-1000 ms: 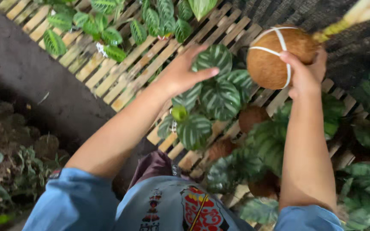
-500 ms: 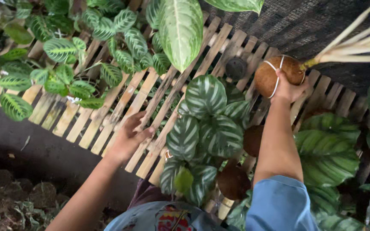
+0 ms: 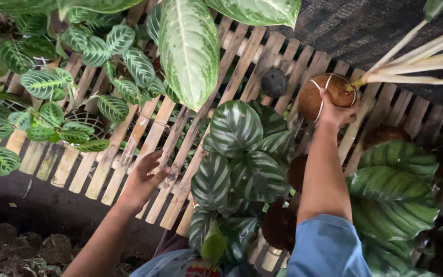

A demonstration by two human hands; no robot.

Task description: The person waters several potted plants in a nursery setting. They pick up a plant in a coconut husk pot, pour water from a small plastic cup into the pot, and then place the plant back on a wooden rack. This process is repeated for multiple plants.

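My right hand (image 3: pixel 337 112) reaches far across the slatted bamboo bench (image 3: pixel 144 138) and grips a round brown coconut-husk plant ball (image 3: pixel 320 95) tied with white string. Pale stalks (image 3: pixel 416 66) rise from the ball toward the upper right. The ball sits low over the far slats; I cannot tell if it touches them. My left hand (image 3: pixel 144 177) rests with fingers apart on the near slats and holds nothing. A striped-leaf plant (image 3: pixel 237 154) stands between my two arms.
Veined-leaf plants (image 3: pixel 52 92) crowd the bench's left side. A large pale-centred leaf (image 3: pixel 188 48) hangs over the middle. A small dark pot (image 3: pixel 274 82) stands beside the ball. More husk balls (image 3: pixel 280 225) and broad leaves (image 3: pixel 393 190) fill the right. Dark soil (image 3: pixel 21 241) lies below.
My right hand has carried the husk ball farther away toward the back of the bench. My left hand has drawn back from the striped plant and settled on the near slats.
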